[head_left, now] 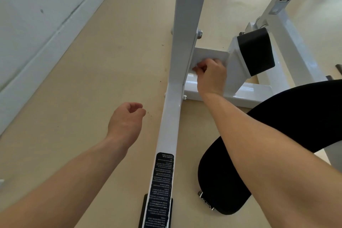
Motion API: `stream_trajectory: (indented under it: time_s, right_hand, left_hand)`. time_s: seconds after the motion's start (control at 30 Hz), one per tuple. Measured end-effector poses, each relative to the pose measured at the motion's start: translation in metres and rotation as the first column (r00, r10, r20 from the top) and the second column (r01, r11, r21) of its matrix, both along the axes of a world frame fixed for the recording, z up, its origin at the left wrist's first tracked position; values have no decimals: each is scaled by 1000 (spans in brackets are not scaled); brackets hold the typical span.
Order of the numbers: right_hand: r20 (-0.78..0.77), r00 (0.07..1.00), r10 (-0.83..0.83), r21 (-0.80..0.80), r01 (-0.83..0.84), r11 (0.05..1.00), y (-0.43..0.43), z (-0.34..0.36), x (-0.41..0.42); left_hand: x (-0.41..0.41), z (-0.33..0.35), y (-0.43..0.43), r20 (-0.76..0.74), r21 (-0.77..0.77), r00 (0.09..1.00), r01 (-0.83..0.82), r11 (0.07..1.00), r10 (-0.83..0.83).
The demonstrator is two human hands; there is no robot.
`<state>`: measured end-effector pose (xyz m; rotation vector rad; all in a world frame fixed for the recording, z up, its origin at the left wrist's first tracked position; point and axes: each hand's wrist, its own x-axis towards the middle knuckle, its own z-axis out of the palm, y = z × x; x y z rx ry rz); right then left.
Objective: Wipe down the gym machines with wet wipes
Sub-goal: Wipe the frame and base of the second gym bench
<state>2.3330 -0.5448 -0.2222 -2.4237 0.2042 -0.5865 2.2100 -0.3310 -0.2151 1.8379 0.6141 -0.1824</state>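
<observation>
We hold a white wet wipe (pixel 200 60) bunched under our right hand (pixel 211 76), pressed against the flat white steel cross plate (pixel 211 54) that juts out just to the right of the tall white steel upright post (pixel 187 24). The fingers (pixel 200 67) are curled down over the wipe and pinch it to the metal. White cloth on white paint leaves little of it to make out. We judge the grip is tight because a loose wipe would slide off a vertical face, and because the inside corner where plate meets post needs fingertip pressure. Balled up like this, the wipe has no long axis we can name. The plate's long axis runs sideways, away from the post toward the black rectangular pad (pixel 256 52), so strokes along that line should cover it fastest. The post itself runs from a black printed warning label (pixel 162 187) near us up and out of view at the top. Our left hand (pixel 125 122) hovers left of the post over the beige floor (pixel 83 89), apart from the metal. Its fingers (pixel 137 107) are loosely curled and hold nothing. We read this as a balancing hand while we lean in. The lower beam on the floor, beside the post's foot, looks glossy, though we cannot tell whether that is moisture or paint.
</observation>
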Motion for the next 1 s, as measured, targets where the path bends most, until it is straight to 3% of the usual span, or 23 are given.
stream_trajectory:
  time_s: [0.23,0.5,0.57,0.7,0.83,1.0]
  right_hand:
    - [145,989,-22,121,4,993,0,23,12]
    - [-102,992,-80,115,92,989,6,-18,3]
    - [-73,995,-70,151,80,985,6,-8,-6]
    - [-51,996,78,384,-52,922,-3,21,-51]
    - [-12,984,180,533,-146,833,-19,34,-88]
    - [-21,985,172,618,-123,776,-50,38,-93]
  left_hand:
    - [0,1,11,4,2,1000,-5,1000,5]
    - [-5,8,7,-3,30,999,36,999,-36]
    - [-6,15,-2,62,73,995,79,994,-84]
    - [10,33,-43,271,110,923,251,962,-272]
    - [41,37,-102,391,22,876,299,954,-283]
    - [62,29,-148,337,-178,918,280,943,-209]
